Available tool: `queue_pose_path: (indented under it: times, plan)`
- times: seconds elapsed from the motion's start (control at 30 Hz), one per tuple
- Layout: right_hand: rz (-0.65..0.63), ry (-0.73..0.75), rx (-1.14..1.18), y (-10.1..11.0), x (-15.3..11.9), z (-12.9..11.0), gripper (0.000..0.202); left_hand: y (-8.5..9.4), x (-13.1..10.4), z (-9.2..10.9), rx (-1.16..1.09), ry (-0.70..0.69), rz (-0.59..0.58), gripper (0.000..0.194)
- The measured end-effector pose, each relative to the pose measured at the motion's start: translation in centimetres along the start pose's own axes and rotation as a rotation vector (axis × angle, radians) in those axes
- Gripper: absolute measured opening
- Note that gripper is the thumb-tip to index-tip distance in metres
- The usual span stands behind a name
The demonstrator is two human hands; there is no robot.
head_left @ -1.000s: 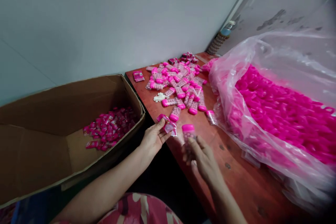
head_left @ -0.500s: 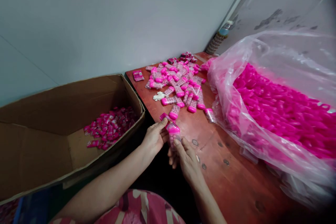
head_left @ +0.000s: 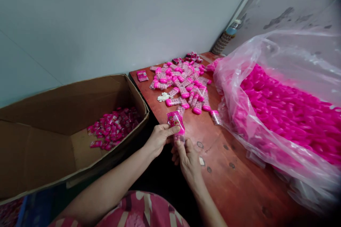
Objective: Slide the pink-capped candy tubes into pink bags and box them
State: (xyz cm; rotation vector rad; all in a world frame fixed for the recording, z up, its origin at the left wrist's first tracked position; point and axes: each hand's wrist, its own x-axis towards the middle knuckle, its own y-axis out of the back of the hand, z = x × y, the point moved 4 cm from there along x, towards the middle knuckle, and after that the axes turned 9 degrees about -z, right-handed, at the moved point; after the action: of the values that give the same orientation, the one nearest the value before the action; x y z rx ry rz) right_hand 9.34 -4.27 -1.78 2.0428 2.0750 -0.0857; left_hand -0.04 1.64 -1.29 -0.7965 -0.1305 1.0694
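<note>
A small clear container (head_left: 180,137) of pale pink balls, with a bright pink cap, is upright between my hands at the table's near edge. My right hand (head_left: 188,156) grips its lower part between thumb and fingers. On its cap end sits a printed pink wrapper sleeve (head_left: 174,117), which my left hand (head_left: 161,137) pinches with the thumb flat on its front. The fingers behind are partly hidden. Just beyond lies a heap of similar pink-capped containers (head_left: 183,81).
At left stands an open cardboard box (head_left: 34,106) holding wrapped pink pieces (head_left: 114,127). A clear plastic bag (head_left: 226,78) of pink plastic parts (head_left: 290,113) fills the right side of the red table (head_left: 226,184). A bottle (head_left: 226,37) stands in the back corner.
The printed sleeve has turned from narrow and edge-on to face me, over the capped end. My left thumb has shifted right onto it. My right hand keeps its grip on the container.
</note>
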Motion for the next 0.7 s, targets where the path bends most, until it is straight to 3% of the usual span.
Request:
queue_pose_path:
  times: [0.2,0.37,0.57,0.7]
  plan:
    - [-0.182,-0.056,0.266,-0.4,0.0,0.4,0.029,-0.1,0.1,0.3,0.06,0.033,-0.052,0.026]
    - [0.029,-0.005,0.017,0.6,0.0,0.3,0.029,-0.4,0.1,0.0,0.139,0.013,-0.017,0.025]
    - [-0.107,-0.062,0.153,0.1,0.0,0.3,0.03,-0.8,-0.1,-0.6,0.052,0.08,-0.027,0.023]
    - [0.033,0.035,-0.049,0.7,-0.1,0.1,0.026,-0.9,-0.1,-0.6,0.013,0.045,-0.029,0.026]
